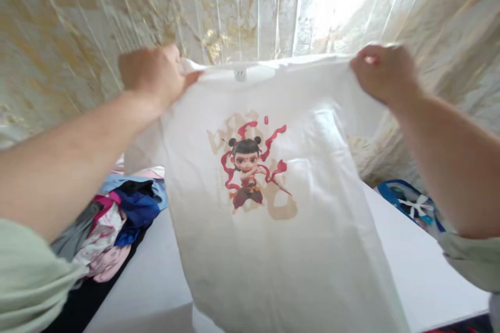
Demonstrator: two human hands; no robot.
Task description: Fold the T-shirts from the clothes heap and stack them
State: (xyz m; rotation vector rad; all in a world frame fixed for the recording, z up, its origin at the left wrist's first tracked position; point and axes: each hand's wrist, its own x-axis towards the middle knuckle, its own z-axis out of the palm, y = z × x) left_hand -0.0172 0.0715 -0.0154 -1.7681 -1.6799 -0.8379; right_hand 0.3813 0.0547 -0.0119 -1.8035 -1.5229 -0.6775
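Observation:
A white T-shirt (273,255) with a printed cartoon figure and red ribbons hangs spread out in front of me, its printed side facing me. My left hand (154,75) is closed on the shirt's left shoulder, thumb along the top edge. At the opposite shoulder, my right hand (385,70) grips the fabric in a closed fist. Between the hands the neckline is pulled nearly straight, and a small label shows inside it. The shirt's lower part hangs over the white table and runs out of the bottom of the view.
A heap of mixed clothes (113,229) in blue, pink, grey and white lies on the left, beside the white table (422,265). On the right, a clear bag with blue edging (410,203) sits by the table's far side. Pale gold-patterned curtains (219,10) hang behind.

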